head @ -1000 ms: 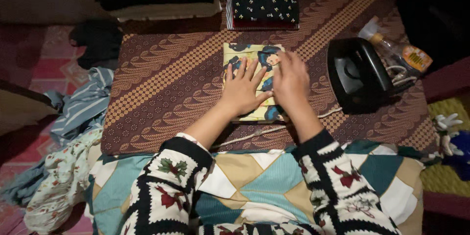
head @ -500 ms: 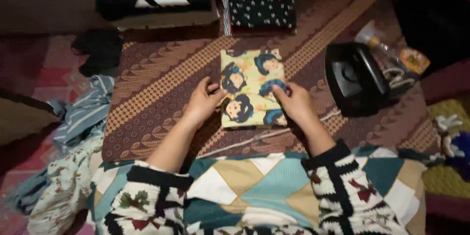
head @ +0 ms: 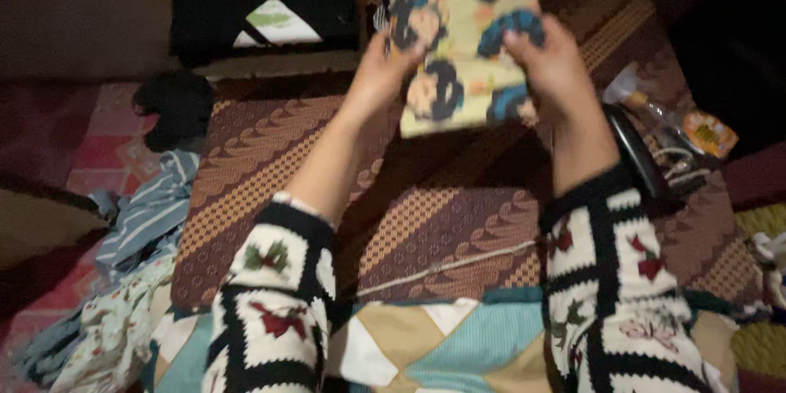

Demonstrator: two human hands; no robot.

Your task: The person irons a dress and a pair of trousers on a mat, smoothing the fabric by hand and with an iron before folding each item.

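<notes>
A folded yellow cloth (head: pixel 458 41) printed with dark-haired cartoon figures is lifted off the brown patterned mat (head: pixel 270 164) and held up toward the far side. My left hand (head: pixel 385 70) grips its left edge and my right hand (head: pixel 553 61) grips its right edge. Both arms are stretched forward in patchwork knit sleeves. The cloth hides the pile behind it.
A black folded garment with a white and green patch (head: pixel 266 4) lies at the back left. A black iron (head: pixel 647 168) and a spray bottle (head: pixel 671 119) sit at the right. Loose striped and floral clothes (head: pixel 139 229) are heaped at the left, beside a dark bundle (head: pixel 176 106).
The folded cloth lay flat on the mat under both hands; it has since been picked up by its sides and carried forward, away from me.
</notes>
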